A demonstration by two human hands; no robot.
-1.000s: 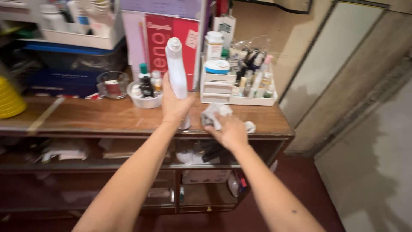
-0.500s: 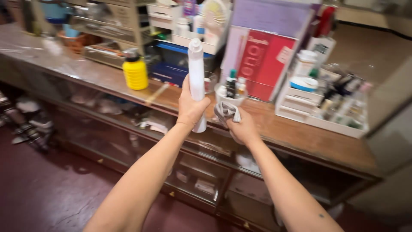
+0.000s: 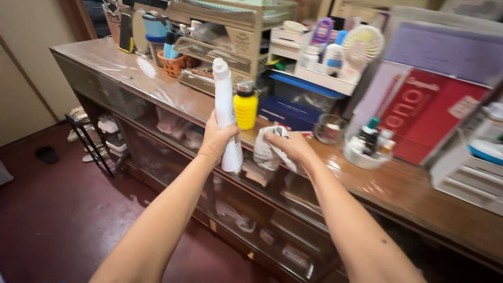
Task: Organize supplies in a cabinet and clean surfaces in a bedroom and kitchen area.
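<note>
Since a second ago the view has swung left along the counter, so the yellow bottle (image 3: pixel 245 108) now sits right behind the hands instead of off at the edge; both hands have lifted clear of the wooden counter (image 3: pixel 419 191) too. Left hand (image 3: pixel 218 137) is wrapped tight round the lower half of a tall white spray bottle (image 3: pixel 225 112), held upright above the counter's front edge; right hand (image 3: pixel 291 149) is bunched shut on a crumpled grey cloth (image 3: pixel 267 152), just beside the bottle's base, maybe touching it, hard to say; small glass jar (image 3: pixel 329 129) and white bowl of little bottles (image 3: pixel 362 152) sit further right.
</note>
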